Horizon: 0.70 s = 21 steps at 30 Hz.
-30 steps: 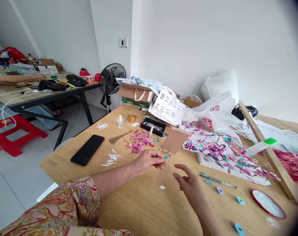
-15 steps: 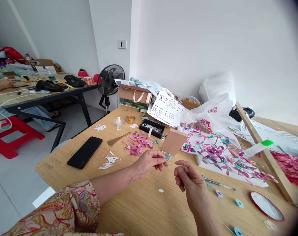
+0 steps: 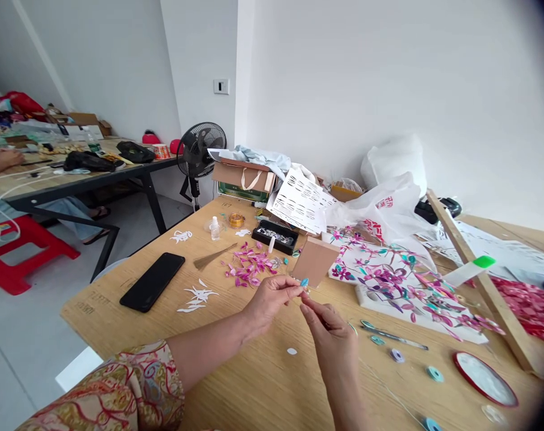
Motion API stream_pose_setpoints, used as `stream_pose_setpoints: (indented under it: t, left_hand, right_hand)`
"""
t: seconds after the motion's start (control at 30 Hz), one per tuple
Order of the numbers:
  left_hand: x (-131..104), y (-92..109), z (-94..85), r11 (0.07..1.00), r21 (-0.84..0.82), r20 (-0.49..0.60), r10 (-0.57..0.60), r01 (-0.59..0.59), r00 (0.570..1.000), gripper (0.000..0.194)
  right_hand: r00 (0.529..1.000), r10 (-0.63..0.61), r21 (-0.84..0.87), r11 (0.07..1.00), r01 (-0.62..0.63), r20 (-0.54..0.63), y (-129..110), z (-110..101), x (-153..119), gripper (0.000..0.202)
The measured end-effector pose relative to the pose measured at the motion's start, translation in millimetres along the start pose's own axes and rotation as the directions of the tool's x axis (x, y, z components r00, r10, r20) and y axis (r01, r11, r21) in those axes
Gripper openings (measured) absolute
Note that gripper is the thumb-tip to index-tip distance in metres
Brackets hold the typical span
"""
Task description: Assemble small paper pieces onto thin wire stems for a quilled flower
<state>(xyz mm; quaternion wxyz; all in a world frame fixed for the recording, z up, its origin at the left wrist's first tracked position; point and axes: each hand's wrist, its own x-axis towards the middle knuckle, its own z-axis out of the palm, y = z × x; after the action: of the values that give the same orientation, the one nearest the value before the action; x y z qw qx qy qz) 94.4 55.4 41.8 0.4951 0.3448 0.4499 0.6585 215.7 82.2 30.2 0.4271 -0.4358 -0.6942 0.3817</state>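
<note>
My left hand (image 3: 265, 302) pinches a small blue petal piece (image 3: 304, 282) between thumb and fingertips, with tiny pale beads beside it. Right below that piece, my right hand (image 3: 330, 332) is closed in a pinch, its fingertips meeting those of the left. A fine pale thread (image 3: 389, 389) runs from the teal spool (image 3: 432, 424) at the bottom edge up to behind my right hand. What lies between the right fingertips is mostly hidden; it looks like this thread. A white oval piece (image 3: 292, 351) lies on the table below my hands.
Pink petals (image 3: 249, 263), white cut-outs (image 3: 198, 297), a black phone (image 3: 153, 281) and a black tray (image 3: 275, 236) lie left and ahead. Purple flower sprays (image 3: 402, 278), tweezers (image 3: 395, 336), a wooden bar (image 3: 483, 287) and a red-rimmed dish (image 3: 485, 378) are right. Another person's hand (image 3: 6, 158) rests at the far table.
My right hand has moved left and up to meet the left, its fingers closing at the blue piece. More of the thread now shows, stretched between spool and hand. The left hand keeps its pinch.
</note>
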Motion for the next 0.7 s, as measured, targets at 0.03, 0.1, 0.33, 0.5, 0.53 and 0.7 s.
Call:
stream_pose_setpoints:
  t: [0.03,0.1,0.33,0.5,0.53,0.7]
  left_hand:
    - [-0.8,-0.8,0.8,1.0,-0.02,-0.006,-0.001,0.0,1.0,0.019]
    - [-2.2,-3.2,2.6,0.997,-0.079,-0.009,-0.016,0.015,1.0,0.019]
    - [-5.0,-9.1,11.7,0.91,-0.393,-0.027,-0.153,0.131,0.988,0.02]
    - [-7.5,-10.3,16.6,0.865,-0.485,-0.007,-0.149,0.127,0.989,0.018]
    - [-8.0,-10.8,16.8,0.864,-0.487,-0.003,-0.151,0.131,0.988,0.018]
    - [-8.7,-13.7,14.8,0.881,-0.448,0.0,-0.169,0.151,0.986,0.019]
  right_hand:
    - [1.0,0.029,0.048,0.998,-0.03,0.006,2.7,2.3,0.2,0.024]
    - [0.998,0.068,0.132,0.989,-0.07,0.013,7.6,6.6,0.7,0.022]
    - [0.999,0.027,0.184,0.983,-0.024,-0.018,17.2,16.1,-2.8,0.017]
    - [0.997,-0.036,0.062,0.998,0.032,0.062,17.1,17.2,-2.5,0.015]
    - [0.997,-0.043,0.038,0.998,0.041,0.068,16.1,16.4,-1.9,0.015]
    - [0.993,-0.084,-0.114,0.989,0.093,0.086,7.2,6.1,-0.9,0.017]
